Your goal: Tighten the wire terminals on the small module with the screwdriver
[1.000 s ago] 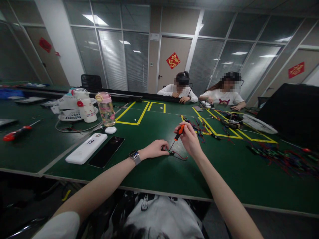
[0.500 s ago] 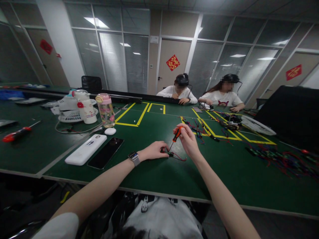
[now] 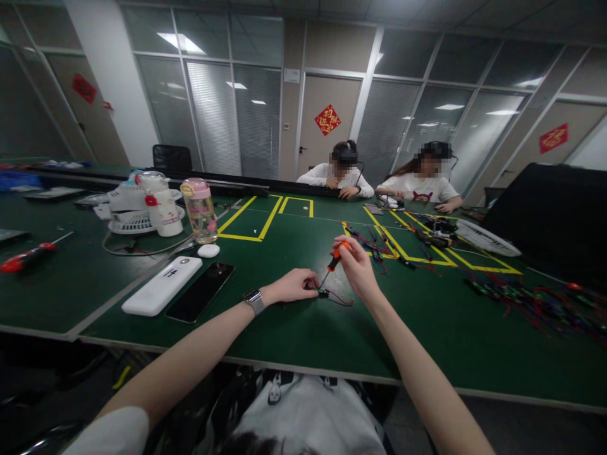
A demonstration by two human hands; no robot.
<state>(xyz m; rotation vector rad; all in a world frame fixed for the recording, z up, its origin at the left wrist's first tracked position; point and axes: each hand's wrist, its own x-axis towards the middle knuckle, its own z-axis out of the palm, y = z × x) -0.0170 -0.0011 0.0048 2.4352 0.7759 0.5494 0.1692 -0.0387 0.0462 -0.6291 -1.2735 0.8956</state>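
Note:
My right hand (image 3: 356, 265) is closed round the orange and black handle of a screwdriver (image 3: 337, 254). Its thin shaft slants down and left, and the tip reaches a small green circuit board (image 3: 323, 293) lying on the green table. Whether the tip sits in a screw is too small to make out. From the board's right side a red and black wire pair (image 3: 342, 299) curves away. My left hand (image 3: 294, 286), with a watch on the wrist, grips the board's left end between curled fingers and thumb, covering part of it.
Left of my hands lie a black phone (image 3: 202, 292), a white power bank (image 3: 162, 285) and a small white case (image 3: 208, 251). A pink-lidded bottle (image 3: 199, 212) stands behind them. Wired boards (image 3: 545, 303) are heaped at right. Two people (image 3: 344, 174) sit opposite.
The left thumb and fingers have shifted slightly on the board. The screwdriver stays at the board, its handle tilted a little differently. The whole view has drifted slightly.

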